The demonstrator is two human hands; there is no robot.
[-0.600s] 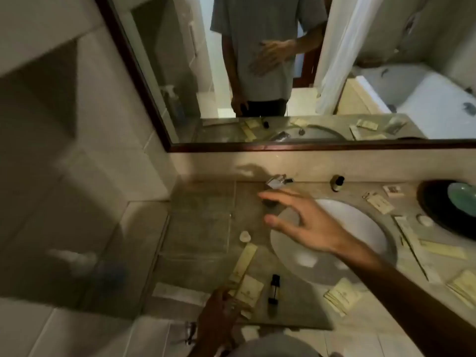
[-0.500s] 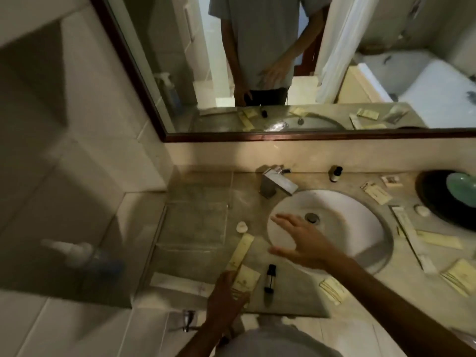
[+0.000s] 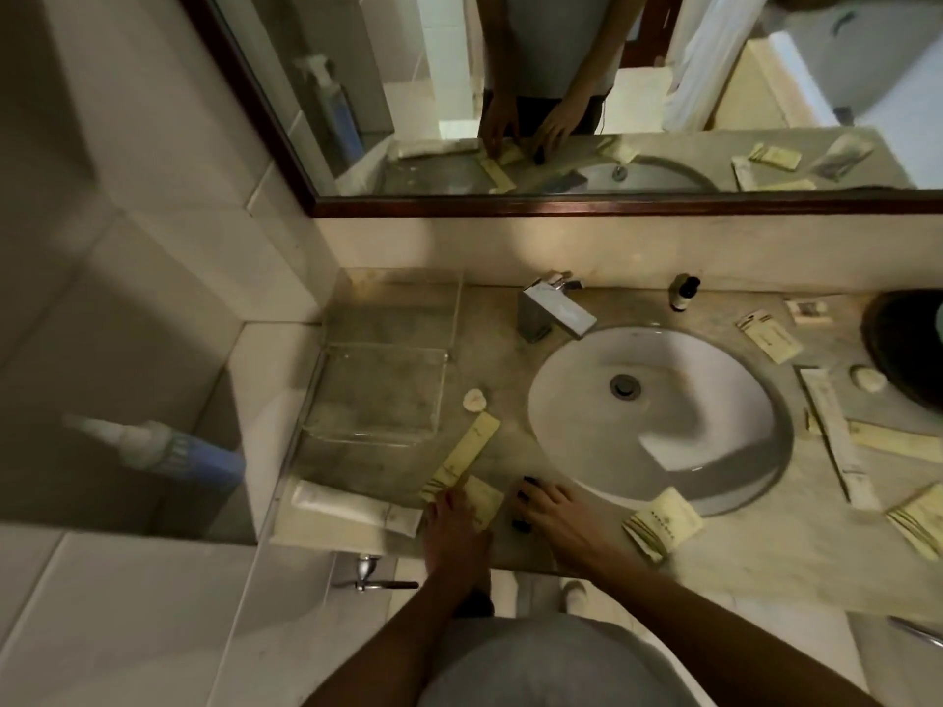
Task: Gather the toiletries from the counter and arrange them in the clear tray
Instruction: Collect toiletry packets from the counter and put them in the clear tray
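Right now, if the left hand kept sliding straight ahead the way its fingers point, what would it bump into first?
The left hand rests on a square packet, fingers aimed away from the body. Straight on lies the long yellow packet, probably first; beyond it, the clear tray.

1. Left hand (image 3: 454, 528): reaching forward, palm down, fingers extended and lying flat; forearm running up from the bottom edge, slanting slightly right to left.
2. Right hand (image 3: 556, 517): palm down, just beside the left, fingers spread and bent a little at the tips; whether gripping anything, unclear.
3. Right forearm: entering from the lower right, angled up and left toward the wrist.
4. Both arms bare, hands near each other but apart.
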